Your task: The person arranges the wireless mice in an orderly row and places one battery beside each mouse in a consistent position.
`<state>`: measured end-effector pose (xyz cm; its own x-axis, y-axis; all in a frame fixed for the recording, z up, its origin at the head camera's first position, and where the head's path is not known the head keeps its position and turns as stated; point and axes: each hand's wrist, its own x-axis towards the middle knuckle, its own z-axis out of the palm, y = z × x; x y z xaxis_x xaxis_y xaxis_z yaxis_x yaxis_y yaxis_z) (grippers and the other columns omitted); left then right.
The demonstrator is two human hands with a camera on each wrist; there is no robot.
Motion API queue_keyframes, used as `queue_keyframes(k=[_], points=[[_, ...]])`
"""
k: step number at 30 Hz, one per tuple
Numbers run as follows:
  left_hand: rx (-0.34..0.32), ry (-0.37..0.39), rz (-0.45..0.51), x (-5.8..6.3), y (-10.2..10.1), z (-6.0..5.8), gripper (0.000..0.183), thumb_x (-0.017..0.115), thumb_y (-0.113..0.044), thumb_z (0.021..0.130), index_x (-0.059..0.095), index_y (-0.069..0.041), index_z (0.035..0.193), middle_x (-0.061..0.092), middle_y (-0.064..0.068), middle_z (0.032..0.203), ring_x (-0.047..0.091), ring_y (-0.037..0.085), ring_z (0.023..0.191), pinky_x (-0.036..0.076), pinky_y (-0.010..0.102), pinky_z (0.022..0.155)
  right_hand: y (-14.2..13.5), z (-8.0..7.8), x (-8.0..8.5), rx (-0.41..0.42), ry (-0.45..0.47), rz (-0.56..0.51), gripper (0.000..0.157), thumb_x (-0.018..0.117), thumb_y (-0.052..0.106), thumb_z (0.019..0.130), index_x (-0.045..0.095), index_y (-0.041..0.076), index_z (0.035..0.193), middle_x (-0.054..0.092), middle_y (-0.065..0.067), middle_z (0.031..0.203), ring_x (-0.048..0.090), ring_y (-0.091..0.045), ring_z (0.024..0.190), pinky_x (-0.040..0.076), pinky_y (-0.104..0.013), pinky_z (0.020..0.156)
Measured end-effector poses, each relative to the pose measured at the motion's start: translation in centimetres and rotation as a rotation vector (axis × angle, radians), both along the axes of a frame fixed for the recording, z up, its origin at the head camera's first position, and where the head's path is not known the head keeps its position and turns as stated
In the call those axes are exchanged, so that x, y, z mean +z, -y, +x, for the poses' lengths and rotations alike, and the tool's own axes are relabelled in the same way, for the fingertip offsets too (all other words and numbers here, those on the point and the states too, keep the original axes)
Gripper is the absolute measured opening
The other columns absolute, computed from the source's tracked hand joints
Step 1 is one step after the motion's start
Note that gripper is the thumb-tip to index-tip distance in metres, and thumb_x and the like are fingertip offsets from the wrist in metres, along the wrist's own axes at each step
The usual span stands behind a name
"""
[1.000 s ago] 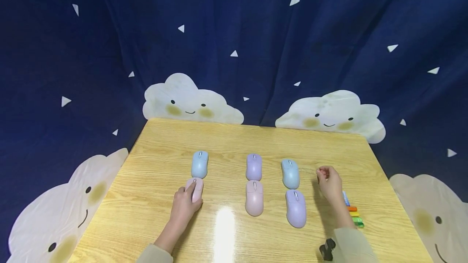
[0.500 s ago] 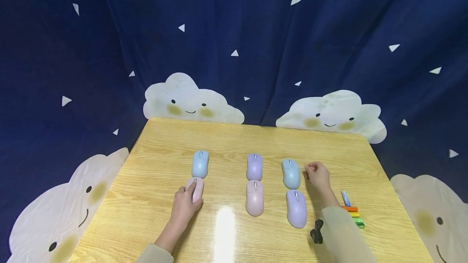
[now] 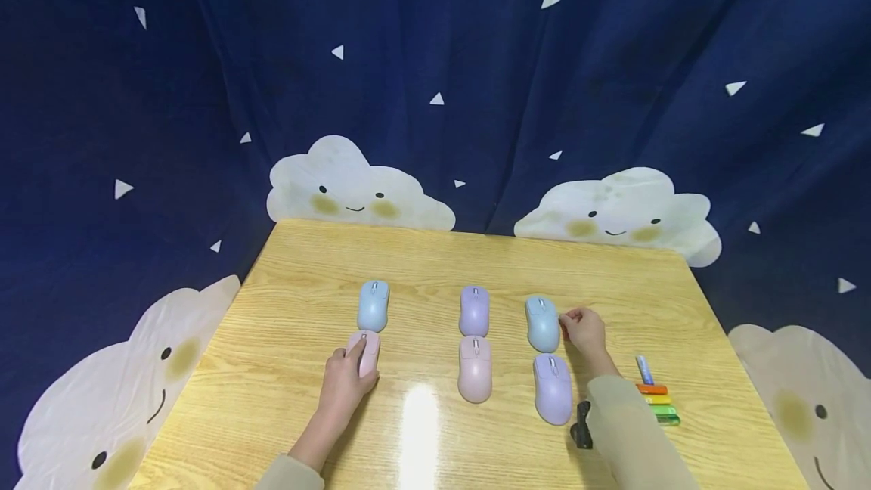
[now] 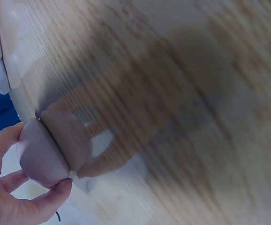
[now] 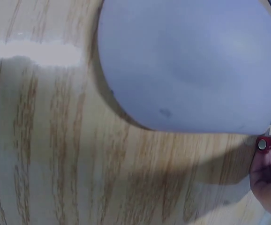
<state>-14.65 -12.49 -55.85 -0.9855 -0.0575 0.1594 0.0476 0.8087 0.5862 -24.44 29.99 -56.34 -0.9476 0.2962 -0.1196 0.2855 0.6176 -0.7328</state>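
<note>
In the head view my left hand point(image 3: 343, 380) grips a pink computer mouse point(image 3: 368, 354) that sits on the table just below a light blue mouse point(image 3: 373, 306). The left wrist view shows thumb and fingers around the sides of this pink mouse point(image 4: 41, 154). My right hand point(image 3: 587, 331) is beside the right-hand light blue mouse point(image 3: 542, 325), its fingertips close to the mouse's right edge. Between those fingers, in the right wrist view, is a small red cylinder point(image 5: 263, 143) with a pale round end. A lilac mouse point(image 5: 187, 65) fills much of that view.
A lilac mouse point(image 3: 474, 311) and a pink mouse point(image 3: 475, 370) stand in a column mid-table. Another lilac mouse point(image 3: 553, 390) lies below the right blue one. Several small coloured sticks, including an orange one point(image 3: 652, 389), lie at right. A patterned dark blue curtain point(image 3: 435, 36) hangs behind the table.
My right hand has moved left, from near the coloured sticks to beside the right-hand light blue mouse. My left hand stays on the pink mouse.
</note>
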Motion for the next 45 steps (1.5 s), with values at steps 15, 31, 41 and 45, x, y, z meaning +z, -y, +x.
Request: queue_keyframes(k=[15,31,41,45], points=[[0.002,-0.016,-0.009,0.10,-0.09,-0.01,0.060,0.078,-0.013,0.067,0.057,0.003,0.120,0.056,0.031,0.094,0.055,0.039,0.082,0.050,0.047,0.066,0.77,0.10,0.13,-0.008,0.003,0.166,0.020,0.059,0.011,0.086,0.060,-0.009,0.087,0.064,-0.020,0.078,0.060,-0.024,0.065,0.046,-0.028,0.054],[0.000,0.004,-0.018,0.14,-0.13,-0.02,0.060,0.077,-0.013,0.068,0.056,0.002,0.121,0.055,0.031,0.096,0.055,0.038,0.083,0.049,0.047,0.066,0.83,0.10,0.06,-0.020,0.006,0.158,0.020,0.057,0.011,0.086,0.059,-0.009,0.090,0.064,-0.023,0.085,0.060,-0.030,0.074,0.048,-0.034,0.061],[0.007,0.000,-0.013,-0.01,-0.07,-0.02,0.061,0.078,-0.014,0.067,0.056,0.002,0.121,0.056,0.030,0.095,0.054,0.038,0.083,0.049,0.047,0.068,0.78,0.08,0.15,-0.023,0.011,0.147,0.024,0.056,0.015,0.086,0.058,-0.008,0.093,0.063,-0.025,0.091,0.060,-0.032,0.078,0.048,-0.037,0.065],[0.006,0.000,-0.013,-0.03,-0.09,-0.05,0.061,0.078,-0.014,0.067,0.056,0.002,0.122,0.056,0.029,0.094,0.054,0.037,0.082,0.049,0.047,0.067,0.69,0.11,0.31,-0.014,0.028,0.138,0.025,0.053,0.014,0.087,0.057,-0.008,0.097,0.062,-0.026,0.093,0.061,-0.031,0.077,0.049,-0.034,0.063]])
